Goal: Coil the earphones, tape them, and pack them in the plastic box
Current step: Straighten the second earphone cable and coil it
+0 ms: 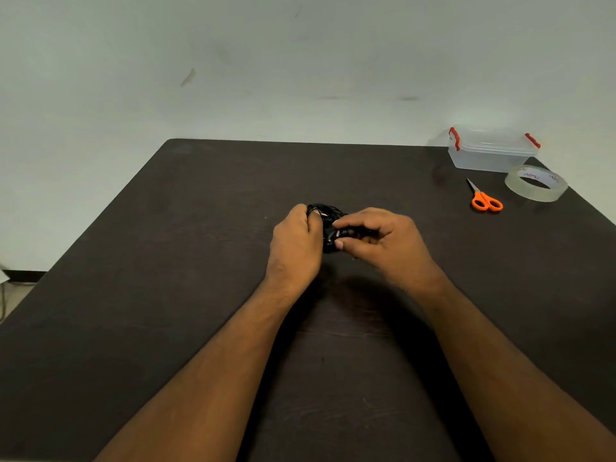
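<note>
While I watch through the head camera, nearest to me are both forearms reaching out over the dark table (pixel 166 295). My left hand (pixel 295 243) is curled around the black earphones (pixel 328 213), holding the bundle of loops near the middle of the table. My right hand (pixel 383 238) pinches part of the same cable between thumb and fingers, just beside the left. I judge the coiling to be well along but not finished, since both hands are busy with the bundle. Farther right lie the orange-handled scissors (pixel 486 199), then the roll of clear tape (pixel 536 183), both untouched. At the far right corner stands the plastic box (pixel 490 151), lid on; taping and packing remain.
</note>
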The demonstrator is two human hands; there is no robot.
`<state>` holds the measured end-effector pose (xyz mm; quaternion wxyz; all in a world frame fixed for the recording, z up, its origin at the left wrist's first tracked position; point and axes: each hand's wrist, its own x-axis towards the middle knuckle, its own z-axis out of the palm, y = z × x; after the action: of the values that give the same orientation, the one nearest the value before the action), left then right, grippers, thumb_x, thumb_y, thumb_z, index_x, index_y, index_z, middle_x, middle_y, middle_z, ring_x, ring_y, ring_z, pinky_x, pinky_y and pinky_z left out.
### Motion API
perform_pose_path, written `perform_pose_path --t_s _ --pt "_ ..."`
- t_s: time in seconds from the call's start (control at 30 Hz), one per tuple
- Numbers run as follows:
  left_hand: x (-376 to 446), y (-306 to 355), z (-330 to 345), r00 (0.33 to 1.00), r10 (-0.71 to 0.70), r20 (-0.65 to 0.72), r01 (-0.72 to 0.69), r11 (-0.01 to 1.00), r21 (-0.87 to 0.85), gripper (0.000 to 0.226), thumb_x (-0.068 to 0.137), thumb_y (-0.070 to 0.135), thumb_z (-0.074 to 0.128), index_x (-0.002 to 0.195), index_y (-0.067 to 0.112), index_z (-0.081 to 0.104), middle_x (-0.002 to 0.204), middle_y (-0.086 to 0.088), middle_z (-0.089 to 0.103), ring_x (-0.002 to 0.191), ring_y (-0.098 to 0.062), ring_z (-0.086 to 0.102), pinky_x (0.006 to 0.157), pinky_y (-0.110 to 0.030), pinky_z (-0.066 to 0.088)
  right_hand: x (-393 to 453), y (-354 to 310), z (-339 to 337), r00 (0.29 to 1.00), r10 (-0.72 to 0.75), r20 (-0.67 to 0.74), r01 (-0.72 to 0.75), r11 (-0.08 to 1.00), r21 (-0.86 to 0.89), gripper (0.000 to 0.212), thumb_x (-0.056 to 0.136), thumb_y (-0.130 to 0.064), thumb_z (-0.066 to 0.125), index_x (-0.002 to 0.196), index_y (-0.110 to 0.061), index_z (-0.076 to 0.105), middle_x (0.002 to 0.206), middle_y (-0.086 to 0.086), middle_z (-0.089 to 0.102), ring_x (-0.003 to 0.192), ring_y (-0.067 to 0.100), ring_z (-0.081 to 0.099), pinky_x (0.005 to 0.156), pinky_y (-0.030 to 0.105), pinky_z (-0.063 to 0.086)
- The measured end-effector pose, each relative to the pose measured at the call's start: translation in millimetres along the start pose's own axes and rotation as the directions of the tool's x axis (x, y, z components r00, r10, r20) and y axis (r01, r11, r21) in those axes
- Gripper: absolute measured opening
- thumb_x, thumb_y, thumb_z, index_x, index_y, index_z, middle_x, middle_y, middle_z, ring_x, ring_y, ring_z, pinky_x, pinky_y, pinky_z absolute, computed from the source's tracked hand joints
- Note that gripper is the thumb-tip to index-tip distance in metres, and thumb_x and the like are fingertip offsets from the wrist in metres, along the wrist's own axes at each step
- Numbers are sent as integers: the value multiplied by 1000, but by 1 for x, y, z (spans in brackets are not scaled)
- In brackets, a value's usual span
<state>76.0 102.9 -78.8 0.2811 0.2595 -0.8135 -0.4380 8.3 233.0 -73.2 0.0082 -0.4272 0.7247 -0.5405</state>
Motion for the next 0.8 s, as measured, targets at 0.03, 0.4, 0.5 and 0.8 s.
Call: perform_pose_path --t_s 0.03,0.4,0.5,0.8 --pt "-1 1 1 1000 -5 21 5 1000 -18 26 98 23 41 83 9 57 73 2 59 63 -11 52 54 -24 38 -1 2 3 999 -37 0 37 997 -69 31 72 -2 78 98 -19 73 86 -4 67 66 5 59 64 18 49" --pt "1 1 0 993 -115 15 116 977 -181 26 96 22 41 87 12 63 79 0 65 67 -12 57 59 -32 45 -4 -3 -1 961 -22 276 17 1000 20 67 74 0 75 132 -26 53 114 -2 54 85 16 52 65 28 49" --pt "2 -2 1 987 -158 28 160 963 -216 25 94 23 42 82 14 62 72 -1 63 62 -16 55 54 -34 42 -4 2 6 971 -94 218 97 995 -4 64 72 -9 80 130 -21 55 108 -1 60 75 13 54 63 25 49" --pt "-6 8 -2 975 -134 178 187 928 -321 26 95 24 42 74 19 57 57 7 50 46 -9 40 42 -26 28 -4 -4 5 997 -74 -20 73 997 -13 20 87 -12 65 106 -16 70 86 -13 70 77 -1 67 70 13 49"
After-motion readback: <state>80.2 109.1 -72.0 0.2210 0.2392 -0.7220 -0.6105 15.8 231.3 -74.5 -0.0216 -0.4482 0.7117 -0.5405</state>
